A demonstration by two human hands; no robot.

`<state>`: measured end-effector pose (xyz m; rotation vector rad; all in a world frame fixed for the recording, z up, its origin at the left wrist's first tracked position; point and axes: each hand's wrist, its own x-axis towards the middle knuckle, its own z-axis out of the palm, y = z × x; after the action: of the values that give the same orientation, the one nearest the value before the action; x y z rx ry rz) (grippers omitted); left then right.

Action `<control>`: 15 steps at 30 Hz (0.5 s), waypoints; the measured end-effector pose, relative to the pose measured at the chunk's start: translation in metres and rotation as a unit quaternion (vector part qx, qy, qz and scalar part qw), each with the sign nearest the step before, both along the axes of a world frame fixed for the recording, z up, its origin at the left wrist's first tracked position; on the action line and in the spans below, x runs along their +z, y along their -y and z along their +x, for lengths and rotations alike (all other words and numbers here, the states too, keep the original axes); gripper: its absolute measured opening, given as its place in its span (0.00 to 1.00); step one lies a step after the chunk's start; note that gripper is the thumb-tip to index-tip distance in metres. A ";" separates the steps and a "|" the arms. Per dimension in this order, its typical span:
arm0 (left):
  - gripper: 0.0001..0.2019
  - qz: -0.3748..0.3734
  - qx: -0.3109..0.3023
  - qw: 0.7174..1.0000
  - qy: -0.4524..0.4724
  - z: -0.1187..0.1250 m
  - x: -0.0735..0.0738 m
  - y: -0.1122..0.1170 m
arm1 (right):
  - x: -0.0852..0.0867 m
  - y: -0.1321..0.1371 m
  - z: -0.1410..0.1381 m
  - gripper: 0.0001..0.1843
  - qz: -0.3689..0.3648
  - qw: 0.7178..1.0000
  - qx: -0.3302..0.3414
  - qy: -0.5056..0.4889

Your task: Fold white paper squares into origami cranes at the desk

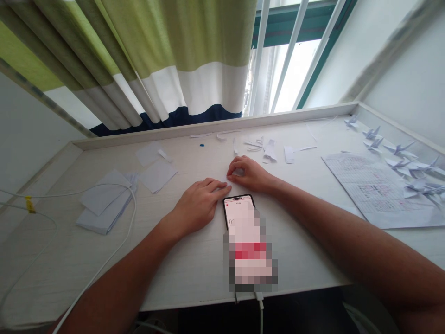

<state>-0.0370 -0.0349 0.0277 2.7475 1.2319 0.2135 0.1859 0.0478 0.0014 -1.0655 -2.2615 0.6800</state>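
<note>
Both hands meet over a small piece of white paper [225,181] on the white desk, just beyond the phone; most of it is covered by fingers. My right hand [253,176] is closed, thumb and index fingertip pinched together at the paper's edge. Low on the desk, my left hand [198,206] has its index finger and thumb brought together on the paper's near side. Below them lies a phone [239,211] with its screen lit, a white cable [260,308] running from its lower end; part of it is pixelated.
Stacked white paper squares [104,204] lie at left, with another sheet [158,175] beside them. A white cable [134,211] loops past the left forearm. Paper scraps [269,150] are scattered behind. At right are a printed sheet [358,185] and several folded paper cranes [399,148]. A raised rim [208,127] borders the back.
</note>
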 end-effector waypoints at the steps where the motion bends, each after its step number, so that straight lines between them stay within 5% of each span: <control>1: 0.22 -0.001 0.001 1.000 0.005 -0.001 -0.001 0.000 | -0.001 0.000 0.001 0.04 0.004 1.000 0.006 0.002; 8: 0.21 0.007 -0.004 1.000 -0.004 -0.003 -0.002 -0.002 | 0.002 0.001 0.006 0.07 0.003 0.999 0.046 0.022; 15: 0.21 0.014 -0.004 1.000 -0.013 -0.002 -0.002 -0.001 | 0.004 0.002 -0.002 0.05 -0.014 0.999 0.007 0.030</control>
<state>-0.0388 -0.0339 0.0255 2.7869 1.2319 0.1971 0.1839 0.0459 0.0058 -1.0977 -2.3199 0.6956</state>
